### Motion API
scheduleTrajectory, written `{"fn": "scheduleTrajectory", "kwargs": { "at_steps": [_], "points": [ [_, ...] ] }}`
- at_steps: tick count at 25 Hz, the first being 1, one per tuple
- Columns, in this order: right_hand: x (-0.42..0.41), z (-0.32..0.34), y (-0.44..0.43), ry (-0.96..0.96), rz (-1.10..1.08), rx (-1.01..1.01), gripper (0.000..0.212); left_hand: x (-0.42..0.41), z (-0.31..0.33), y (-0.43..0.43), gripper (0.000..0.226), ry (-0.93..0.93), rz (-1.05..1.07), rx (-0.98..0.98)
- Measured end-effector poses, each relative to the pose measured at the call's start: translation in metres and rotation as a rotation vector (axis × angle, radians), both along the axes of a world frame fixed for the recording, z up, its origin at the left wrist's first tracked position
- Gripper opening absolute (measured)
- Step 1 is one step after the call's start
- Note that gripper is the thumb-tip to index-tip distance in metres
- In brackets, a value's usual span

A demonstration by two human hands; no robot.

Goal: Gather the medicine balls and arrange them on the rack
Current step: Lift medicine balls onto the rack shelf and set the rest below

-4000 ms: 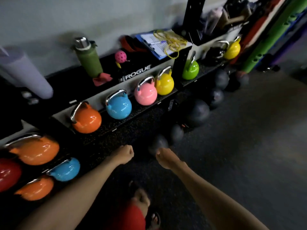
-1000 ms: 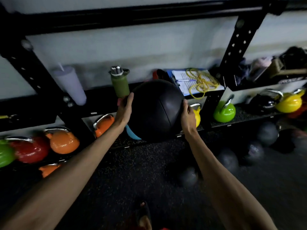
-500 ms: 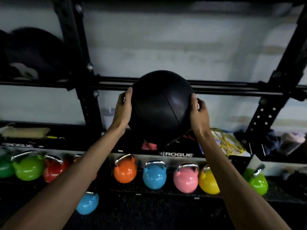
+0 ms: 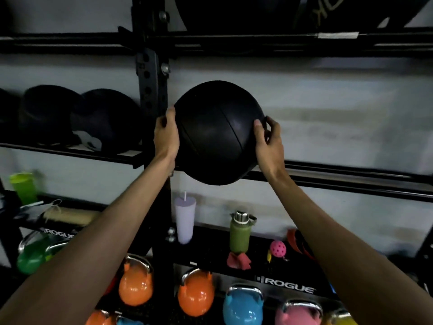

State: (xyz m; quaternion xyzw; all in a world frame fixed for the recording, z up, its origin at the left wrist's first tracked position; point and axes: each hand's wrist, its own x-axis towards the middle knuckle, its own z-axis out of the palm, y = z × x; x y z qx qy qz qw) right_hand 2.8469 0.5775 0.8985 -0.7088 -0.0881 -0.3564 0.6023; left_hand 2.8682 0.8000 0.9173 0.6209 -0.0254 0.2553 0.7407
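A black medicine ball (image 4: 218, 134) is held between both my hands at the middle shelf of the black rack (image 4: 351, 181). Its underside is level with the shelf rails, just right of the upright post (image 4: 150, 85). My left hand (image 4: 165, 137) grips the ball's left side, and my right hand (image 4: 269, 141) grips the right side with the thumb on the front. Two more dark medicine balls (image 4: 46, 113) (image 4: 107, 118) sit on the same shelf left of the post. Other large dark balls (image 4: 234, 10) rest on the top shelf.
Below stand a lilac tumbler (image 4: 185, 219), a green bottle (image 4: 240, 233), a pink perforated ball (image 4: 277, 248) and a green cup (image 4: 23, 188). Coloured kettlebells (image 4: 195, 295) line the lowest shelf. The middle shelf rails run bare to the right of the ball.
Both hands have lifted the ball from the floor up to the middle shelf rails. My view has shifted left and upward along the rack.
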Motion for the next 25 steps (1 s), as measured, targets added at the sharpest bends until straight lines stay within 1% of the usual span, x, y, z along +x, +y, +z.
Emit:
{"fn": "scheduleTrajectory", "kwargs": {
  "at_steps": [5, 7, 9, 11, 13, 14, 16, 19, 21, 23, 25],
  "points": [
    [0.062, 0.0, 0.032, 0.011, 0.085, 0.019, 0.053, 0.052, 0.004, 0.031, 0.063, 0.007, 0.058, -0.015],
    [0.08, -0.006, 0.043, 0.001, 0.111, 0.036, 0.05, 0.071, 0.006, 0.042, 0.062, 0.016, 0.092, -0.011],
    [0.093, -0.015, 0.051, -0.016, 0.123, 0.035, 0.05, 0.083, 0.005, 0.047, 0.059, 0.021, 0.122, -0.002],
    [0.109, -0.019, 0.062, -0.041, 0.135, 0.019, 0.054, 0.097, 0.0, 0.051, 0.054, -0.046, 0.158, 0.034],
    [0.125, -0.014, 0.072, -0.049, 0.128, -0.021, 0.054, 0.107, -0.008, 0.05, 0.051, -0.17, 0.192, 0.139],
    [0.132, -0.011, 0.076, -0.042, 0.114, -0.046, 0.054, 0.111, -0.013, 0.049, 0.054, -0.219, 0.205, 0.228],
    [0.145, -0.01, 0.08, -0.023, 0.08, -0.069, 0.055, 0.118, -0.022, 0.046, 0.062, -0.258, 0.226, 0.397],
    [0.166, -0.02, 0.07, 0.028, 0.041, -0.065, 0.06, 0.134, -0.018, 0.039, 0.065, -0.342, 0.233, 0.55],
    [0.177, -0.024, 0.059, 0.105, 0.039, -0.062, 0.065, 0.146, -0.012, 0.033, 0.063, -0.357, 0.202, 0.621],
    [0.186, -0.027, 0.048, 0.185, 0.033, -0.082, 0.067, 0.16, -0.013, 0.027, 0.061, -0.311, 0.145, 0.658],
    [0.191, -0.032, 0.043, 0.203, 0.036, -0.108, 0.065, 0.17, -0.02, 0.025, 0.06, -0.285, 0.122, 0.658]
  ]
}}
